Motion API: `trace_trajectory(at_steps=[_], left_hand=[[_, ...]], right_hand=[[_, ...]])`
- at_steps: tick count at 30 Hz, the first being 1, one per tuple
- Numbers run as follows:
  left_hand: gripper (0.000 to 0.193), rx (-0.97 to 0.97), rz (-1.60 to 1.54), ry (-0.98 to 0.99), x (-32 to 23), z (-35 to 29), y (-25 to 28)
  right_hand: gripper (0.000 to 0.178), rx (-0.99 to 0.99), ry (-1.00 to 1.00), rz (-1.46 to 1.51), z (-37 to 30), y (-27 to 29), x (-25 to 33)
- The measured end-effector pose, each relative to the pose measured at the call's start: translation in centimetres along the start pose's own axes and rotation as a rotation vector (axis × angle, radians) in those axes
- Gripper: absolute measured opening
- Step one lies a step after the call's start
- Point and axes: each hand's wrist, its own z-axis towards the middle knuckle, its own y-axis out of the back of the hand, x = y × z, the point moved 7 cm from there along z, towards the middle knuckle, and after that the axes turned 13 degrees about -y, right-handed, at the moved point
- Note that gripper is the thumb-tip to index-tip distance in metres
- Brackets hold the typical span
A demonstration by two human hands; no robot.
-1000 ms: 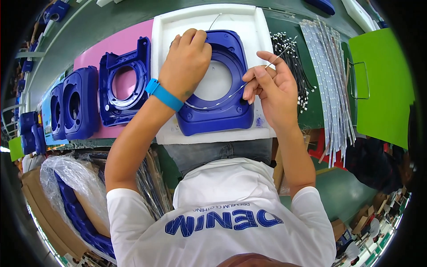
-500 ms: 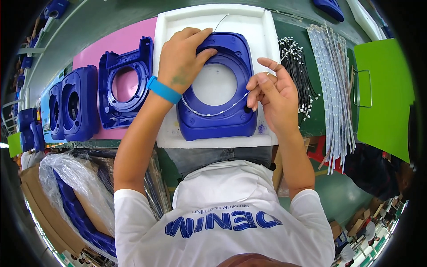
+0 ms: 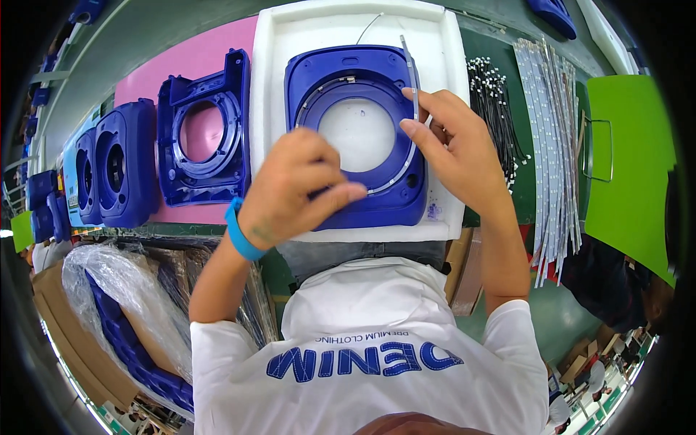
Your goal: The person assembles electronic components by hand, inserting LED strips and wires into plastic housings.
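A blue plastic housing (image 3: 299,69) with a round opening lies on a white foam tray (image 3: 270,43). A thin light strip (image 3: 392,180) runs along the ring around the opening, and its free end rises past the housing's upper right edge. My right hand (image 3: 464,148) pinches this strip between thumb and forefinger at the right side of the ring. Over the lower left of the housing is my left hand (image 3: 293,185), its fingers curled and its thumb pointing right, near the strip at the bottom of the ring. Its fingertips are hidden. A thin wire (image 3: 370,27) sticks out behind the housing.
Left, a similar blue housing (image 3: 168,130) lies on a pink sheet (image 3: 217,51), beside upright blue housings (image 3: 130,163). To the right are black cables with white connectors (image 3: 493,109), a bundle of light strips (image 3: 554,145) and a green panel (image 3: 631,159). Plastic-wrapped parts (image 3: 130,297) stand lower left.
My left hand has come down from the housing's top edge to its lower left. My right hand now pinches the strip higher up, and the strip's free end points away from me.
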Motion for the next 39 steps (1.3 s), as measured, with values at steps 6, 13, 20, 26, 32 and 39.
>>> trace_trajectory(at_steps=[6,13,20,26,32,39], left_hand=[[0.016,0.022,0.042,-0.027,-0.3,-0.7,-0.4],[0.024,-0.246,0.49,-0.188,1.0,6.0,1.8],[0.025,0.015,0.568,-0.24,3.6,8.1,1.4],[0.02,0.002,0.58,-0.28,3.3,8.3,0.4],[0.023,0.095,0.696,-0.301,3.3,7.9,-1.5],[0.024,0.12,0.78,-0.218,2.6,7.9,-2.4]], right_hand=[[0.028,-0.121,0.243,-0.258,-0.3,-1.2,1.3],[0.024,-0.182,0.27,-0.408,-0.5,-1.7,1.5],[0.027,-0.315,0.287,-0.458,-1.5,-1.8,1.5],[0.024,-0.42,0.32,-0.556,-2.4,-2.0,1.6],[0.022,-0.401,0.396,-0.535,-2.7,-2.4,1.7],[0.02,-0.37,0.381,-0.539,-2.4,-2.3,1.5]])
